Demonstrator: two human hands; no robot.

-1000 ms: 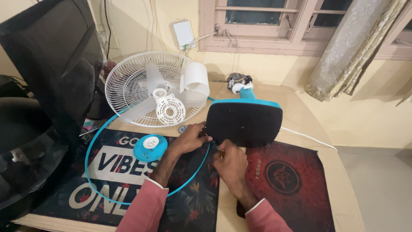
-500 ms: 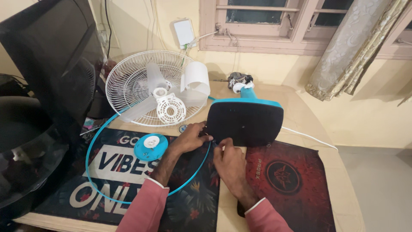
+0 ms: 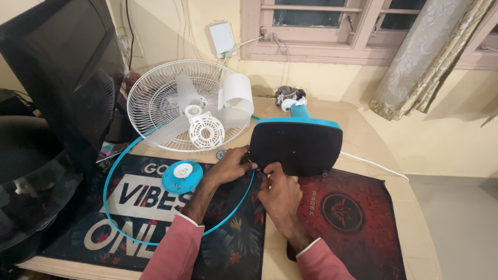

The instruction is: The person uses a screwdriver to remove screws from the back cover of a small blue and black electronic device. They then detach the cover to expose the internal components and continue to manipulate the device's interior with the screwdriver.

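Centrally placed on the desk (image 3: 363, 140): fan base (image 3: 296, 146), tipped on edge, black underside facing the camera, teal rim along the top, teal neck behind it. Both hands at its lower left corner. Left hand (image 3: 232, 165) curled, fingertips pinched against the edge of the base; whether anything small sits between them, impossible to tell. Right hand (image 3: 280, 194) just beside it, fingers bent up to the bottom edge of the base, thumb close to the left fingertips; grip partly hidden, so closed on something or merely touching, cannot tell. Pink sleeves on both forearms.

Under the left wrist, teal ring (image 3: 111, 179) lying flat on a dark printed mat (image 3: 129, 202). Inside the ring, teal round cap (image 3: 182, 176) with a white centre. Under the right forearm, red mat (image 3: 353, 218), the base touching its top edge. Behind the hands, white grille (image 3: 150, 98) leaning near the wall, translucent blades (image 3: 207, 111) resting against it. White cable (image 3: 373, 165) trailing right from the base. Far left, dark monitor (image 3: 57, 67).
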